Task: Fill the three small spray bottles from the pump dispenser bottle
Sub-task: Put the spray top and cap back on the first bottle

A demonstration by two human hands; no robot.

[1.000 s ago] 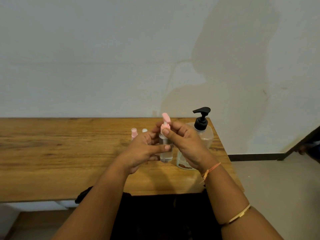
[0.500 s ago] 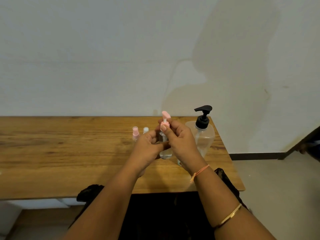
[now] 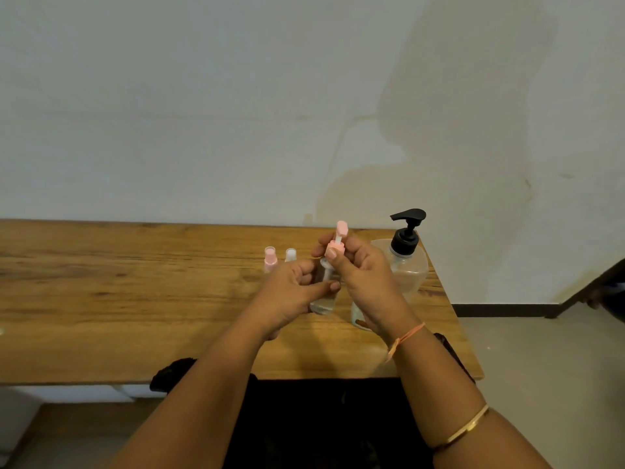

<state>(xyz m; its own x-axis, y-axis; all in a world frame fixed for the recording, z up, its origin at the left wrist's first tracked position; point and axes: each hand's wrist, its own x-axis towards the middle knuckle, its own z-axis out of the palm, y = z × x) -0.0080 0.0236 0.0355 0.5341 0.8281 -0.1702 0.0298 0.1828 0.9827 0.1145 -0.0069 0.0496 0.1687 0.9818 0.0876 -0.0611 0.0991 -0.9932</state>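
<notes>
The left hand (image 3: pixel 291 292) curls round the small spray bottle (image 3: pixel 321 302), keeping it upright above the table (image 3: pixel 135 299) so the right hand (image 3: pixel 365 275) can pinch its pink spray cap (image 3: pixel 335 246) at the neck (loosening or tightening, I cannot tell). The pump dispenser bottle (image 3: pixel 407 265) stands close by on the right, probably for easy reach.

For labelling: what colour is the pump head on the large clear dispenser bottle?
A black plastic pump head; the head view shows it best.
</notes>
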